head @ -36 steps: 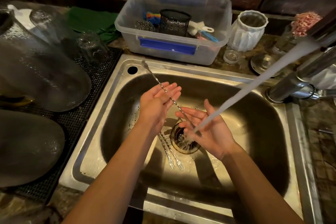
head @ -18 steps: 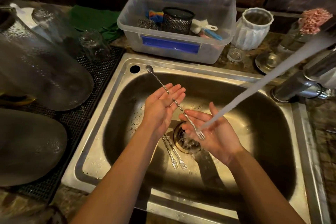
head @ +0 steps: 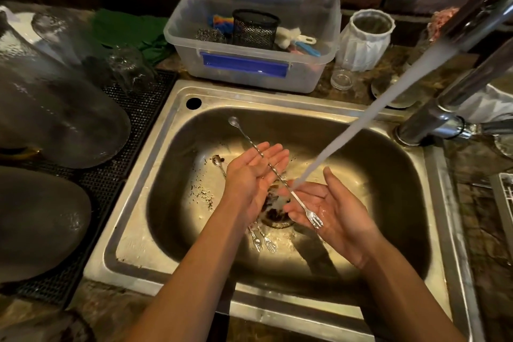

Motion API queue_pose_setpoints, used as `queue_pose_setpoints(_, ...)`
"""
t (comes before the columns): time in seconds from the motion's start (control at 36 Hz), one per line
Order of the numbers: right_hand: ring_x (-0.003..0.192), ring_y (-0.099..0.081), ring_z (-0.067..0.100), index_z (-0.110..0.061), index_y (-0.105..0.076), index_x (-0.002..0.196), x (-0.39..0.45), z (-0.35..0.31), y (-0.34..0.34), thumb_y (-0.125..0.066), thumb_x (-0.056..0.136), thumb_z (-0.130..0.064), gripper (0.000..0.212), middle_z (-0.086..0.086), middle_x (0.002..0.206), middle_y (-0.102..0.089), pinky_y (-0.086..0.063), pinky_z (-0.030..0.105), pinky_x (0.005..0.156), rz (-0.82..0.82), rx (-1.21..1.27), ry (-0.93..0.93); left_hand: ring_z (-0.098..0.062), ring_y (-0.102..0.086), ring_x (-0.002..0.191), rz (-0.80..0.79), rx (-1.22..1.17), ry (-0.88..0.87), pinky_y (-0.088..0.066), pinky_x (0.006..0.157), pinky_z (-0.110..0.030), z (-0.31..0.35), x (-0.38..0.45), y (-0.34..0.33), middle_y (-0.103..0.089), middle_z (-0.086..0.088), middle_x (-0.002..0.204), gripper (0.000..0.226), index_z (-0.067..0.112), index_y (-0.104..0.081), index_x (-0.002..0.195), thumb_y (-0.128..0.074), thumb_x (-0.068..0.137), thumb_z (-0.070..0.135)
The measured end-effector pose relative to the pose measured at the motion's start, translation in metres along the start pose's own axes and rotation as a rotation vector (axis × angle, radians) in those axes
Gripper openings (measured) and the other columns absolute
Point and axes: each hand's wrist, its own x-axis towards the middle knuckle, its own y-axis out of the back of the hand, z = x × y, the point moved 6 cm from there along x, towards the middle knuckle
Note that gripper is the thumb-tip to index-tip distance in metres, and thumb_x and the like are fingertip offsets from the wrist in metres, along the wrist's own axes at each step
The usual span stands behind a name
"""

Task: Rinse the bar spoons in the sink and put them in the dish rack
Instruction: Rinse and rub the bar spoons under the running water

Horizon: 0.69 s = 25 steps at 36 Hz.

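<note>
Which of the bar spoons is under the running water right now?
The bar spoon lying across both open hands, fork end on the right hand. The other spoons lie on the sink floor by the drain, outside the stream.

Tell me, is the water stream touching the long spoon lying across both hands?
Touching. The head view shows the water stream landing on the long spoon where it crosses the right hand fingers.
</note>
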Motion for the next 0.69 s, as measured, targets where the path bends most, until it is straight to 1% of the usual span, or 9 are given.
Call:
queue_pose_setpoints(0.06, 0.09, -0.076, 0.028, -0.002, -0.074, 0.112, -0.004, 0.0, 0.002, -0.052, 0.09, -0.057, 0.064, 0.023, 0.122, -0.07, -0.062, 0.033, 0.075, 0.002, 0.006, 0.008, -0.036, -0.071, 0.106, -0.003, -0.003, 0.003, -0.059, 0.089, -0.042, -0.004, -0.003, -0.001, -0.066, -0.028, 0.121, 0.035, -0.008, -0.05, 0.13, -0.038, 0.098, -0.015)
queue_pose_setpoints(0.11, 0.088, -0.076, 0.027, -0.002, -0.075, 0.111, -0.009, 0.001, 0.004, -0.054, 0.089, -0.053, 0.059, 0.023, 0.12, -0.071, -0.061, 0.033, 0.075, 0.007, -0.004, 0.017, -0.035, -0.072, 0.104, -0.004, -0.016, 0.011, -0.06, 0.087, -0.04, -0.008, -0.006, -0.001, -0.067, -0.027, 0.119, 0.034, -0.008, -0.05, 0.129, -0.037, 0.098, -0.015)
queue_pose_setpoints(0.28, 0.087, -0.075, 0.03, 0.003, -0.067, 0.12, -0.024, 0.001, 0.013, -0.057, 0.091, -0.037, 0.051, 0.025, 0.118, -0.071, -0.062, 0.033, 0.073, 0.044, -0.037, 0.033, -0.031, -0.074, 0.098, -0.02, -0.038, 0.045, -0.062, 0.081, -0.037, -0.022, -0.015, -0.001, -0.072, -0.023, 0.11, 0.031, -0.007, -0.054, 0.123, -0.038, 0.097, -0.015)
queue_pose_setpoints(0.31, 0.086, -0.076, 0.029, 0.004, -0.067, 0.12, -0.027, 0.001, 0.013, -0.058, 0.091, -0.033, 0.048, 0.025, 0.116, -0.072, -0.062, 0.032, 0.072, 0.047, -0.051, 0.043, -0.031, -0.074, 0.099, -0.02, -0.04, 0.048, -0.061, 0.084, -0.038, -0.025, -0.016, -0.001, -0.071, -0.024, 0.113, 0.031, -0.007, -0.054, 0.123, -0.038, 0.097, -0.015)
queue_pose_setpoints(0.39, 0.082, -0.076, 0.025, 0.004, -0.068, 0.117, -0.035, -0.001, 0.013, -0.063, 0.088, -0.022, 0.039, 0.025, 0.112, -0.073, -0.063, 0.03, 0.074, 0.052, -0.152, 0.098, -0.036, -0.068, 0.111, -0.022, -0.023, 0.069, -0.053, 0.1, -0.046, -0.033, -0.019, 0.001, -0.067, -0.027, 0.122, 0.031, -0.008, -0.053, 0.126, -0.04, 0.098, -0.013)
queue_pose_setpoints(0.42, 0.081, -0.075, 0.023, 0.004, -0.068, 0.118, -0.038, -0.001, 0.014, -0.063, 0.089, -0.016, 0.035, 0.024, 0.11, -0.074, -0.063, 0.029, 0.075, 0.064, -0.206, 0.116, -0.038, -0.066, 0.114, -0.026, -0.02, 0.075, -0.052, 0.102, -0.048, -0.035, -0.02, 0.001, -0.066, -0.028, 0.123, 0.031, -0.009, -0.053, 0.126, -0.041, 0.098, -0.012)
queue_pose_setpoints(0.5, 0.081, -0.075, 0.022, -0.001, -0.067, 0.119, -0.044, 0.001, 0.017, -0.063, 0.09, -0.003, 0.029, 0.018, 0.102, -0.077, -0.062, 0.026, 0.077, 0.115, -0.35, 0.148, -0.04, -0.067, 0.113, -0.032, -0.047, 0.08, -0.057, 0.094, -0.044, -0.039, -0.025, 0.0, -0.067, -0.029, 0.119, 0.027, -0.011, -0.056, 0.121, -0.042, 0.097, -0.012)
queue_pose_setpoints(0.58, 0.085, -0.076, 0.023, -0.009, -0.068, 0.118, -0.049, 0.004, 0.018, -0.063, 0.091, 0.001, 0.029, 0.012, 0.105, -0.078, -0.061, 0.025, 0.079, 0.123, -0.447, 0.146, -0.039, -0.069, 0.109, -0.034, -0.091, 0.085, -0.06, 0.085, -0.039, -0.042, -0.028, 0.0, -0.068, -0.029, 0.116, 0.027, -0.012, -0.055, 0.12, -0.041, 0.097, -0.012)
queue_pose_setpoints(0.69, 0.09, -0.075, 0.026, -0.012, -0.067, 0.121, -0.057, 0.006, 0.02, -0.063, 0.092, 0.001, 0.032, 0.009, 0.108, -0.077, -0.06, 0.027, 0.084, 0.133, -0.502, 0.139, -0.039, -0.07, 0.107, -0.042, -0.14, 0.098, -0.06, 0.084, -0.04, -0.044, -0.032, 0.0, -0.067, -0.031, 0.118, 0.03, -0.014, -0.053, 0.123, -0.048, 0.093, -0.01)
